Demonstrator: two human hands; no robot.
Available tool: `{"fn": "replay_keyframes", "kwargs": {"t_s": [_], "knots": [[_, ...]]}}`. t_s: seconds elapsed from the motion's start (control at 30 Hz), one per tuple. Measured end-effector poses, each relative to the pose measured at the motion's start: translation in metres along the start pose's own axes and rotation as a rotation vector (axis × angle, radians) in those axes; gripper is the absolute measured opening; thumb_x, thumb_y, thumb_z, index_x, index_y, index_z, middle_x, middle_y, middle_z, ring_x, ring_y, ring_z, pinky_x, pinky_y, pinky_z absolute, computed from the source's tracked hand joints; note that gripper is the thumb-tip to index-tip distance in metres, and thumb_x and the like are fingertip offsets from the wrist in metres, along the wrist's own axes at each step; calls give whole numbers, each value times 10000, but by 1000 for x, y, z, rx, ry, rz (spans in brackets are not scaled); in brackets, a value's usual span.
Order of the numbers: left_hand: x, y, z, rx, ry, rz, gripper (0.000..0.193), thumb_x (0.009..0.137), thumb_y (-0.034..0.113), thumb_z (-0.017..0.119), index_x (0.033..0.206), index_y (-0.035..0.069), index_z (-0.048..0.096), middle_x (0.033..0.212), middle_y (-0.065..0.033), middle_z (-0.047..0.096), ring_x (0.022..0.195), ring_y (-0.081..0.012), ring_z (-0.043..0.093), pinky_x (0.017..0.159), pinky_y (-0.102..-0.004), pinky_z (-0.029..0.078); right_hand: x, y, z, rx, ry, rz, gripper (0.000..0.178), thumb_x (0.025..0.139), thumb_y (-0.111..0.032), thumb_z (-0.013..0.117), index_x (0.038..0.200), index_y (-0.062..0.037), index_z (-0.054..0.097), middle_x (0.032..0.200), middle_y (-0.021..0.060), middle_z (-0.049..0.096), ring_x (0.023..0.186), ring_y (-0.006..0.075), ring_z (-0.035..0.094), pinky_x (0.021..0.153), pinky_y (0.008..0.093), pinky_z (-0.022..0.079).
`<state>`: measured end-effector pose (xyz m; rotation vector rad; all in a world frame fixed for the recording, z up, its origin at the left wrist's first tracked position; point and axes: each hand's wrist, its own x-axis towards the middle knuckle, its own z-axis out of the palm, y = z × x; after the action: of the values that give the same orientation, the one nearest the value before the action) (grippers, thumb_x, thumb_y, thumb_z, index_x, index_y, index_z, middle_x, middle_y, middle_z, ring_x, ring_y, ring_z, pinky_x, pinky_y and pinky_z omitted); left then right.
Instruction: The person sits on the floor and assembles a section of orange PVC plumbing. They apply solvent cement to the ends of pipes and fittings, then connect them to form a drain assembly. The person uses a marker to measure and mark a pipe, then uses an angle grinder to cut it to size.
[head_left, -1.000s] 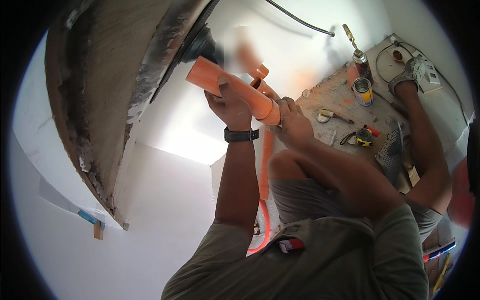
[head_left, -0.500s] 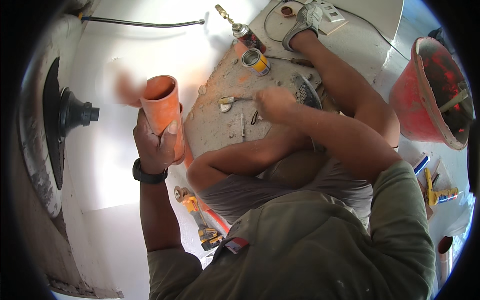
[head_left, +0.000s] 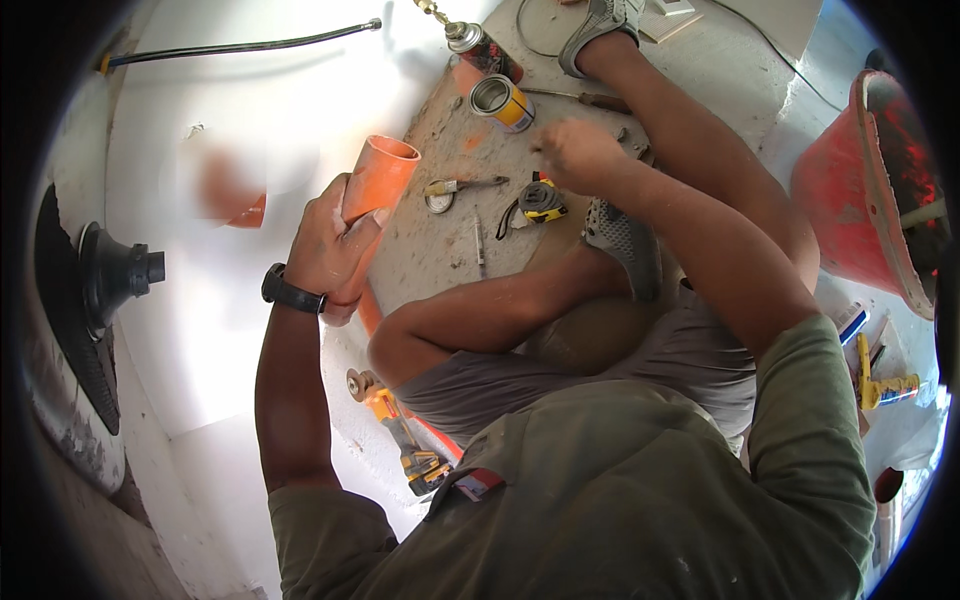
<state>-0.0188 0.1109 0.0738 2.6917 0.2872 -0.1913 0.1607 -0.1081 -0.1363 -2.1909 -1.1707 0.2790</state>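
Note:
My left hand (head_left: 325, 240), with a black watch on its wrist, is closed around an orange plastic pipe fitting (head_left: 385, 175). The fitting is tilted, its round open end facing up and to the right. My right hand (head_left: 580, 155) is over the floor with its fingers partly curled; blur hides whether anything is in them. Just below it lies a yellow and black tape measure (head_left: 542, 202). A small brush (head_left: 470, 185) rests across a round lid (head_left: 439, 197). Beyond them stands an open yellow-labelled can (head_left: 502, 104).
An orange pipe end (head_left: 250, 212) shows at the white wall, partly blurred. A spray canister (head_left: 485, 52) stands behind the can. An angle grinder (head_left: 405, 435) lies by my left knee. A red bucket (head_left: 840, 200) and a yellow caulking gun (head_left: 880, 385) are on the right.
My left hand has tilted the pipe fitting to the right, away from the wall pipe. My right hand has risen away from the brush, uncovering the tape measure. The view has shifted slightly.

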Motion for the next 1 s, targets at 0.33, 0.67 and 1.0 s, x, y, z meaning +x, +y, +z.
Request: {"fn": "replay_keyframes", "kwargs": {"t_s": [0.33, 0.67, 1.0], "knots": [[17, -31, 3, -226, -95, -170, 477, 936, 358, 655, 1174, -49, 578, 940, -128, 666, 803, -168, 647, 748, -319, 541, 44, -92, 151, -237, -369, -386, 226, 925, -153, 600, 1076, -115, 764, 1187, 97, 685, 1095, 275, 676, 862, 427, 547], [19, -67, 5, -159, -139, -238, 594, 920, 407, 661, 1252, -75, 564, 1027, -208, 693, 862, -232, 676, 813, -349, 544, 33, -82, 150, 171, -74, -205, 109, 968, -182, 607, 1031, -112, 663, 1101, 115, 663, 1015, 271, 669, 838, 425, 530], [27, -62, 3, -103, -305, -348, 520, 950, 351, 617, 1287, -43, 576, 1072, -136, 678, 956, -177, 624, 879, -323, 498, 25, -84, -17, 1302, 134, -119, 235, 962, -284, 717, 965, -49, 705, 810, 19, 673, 756, 92, 599, 688, 281, 502]]}}
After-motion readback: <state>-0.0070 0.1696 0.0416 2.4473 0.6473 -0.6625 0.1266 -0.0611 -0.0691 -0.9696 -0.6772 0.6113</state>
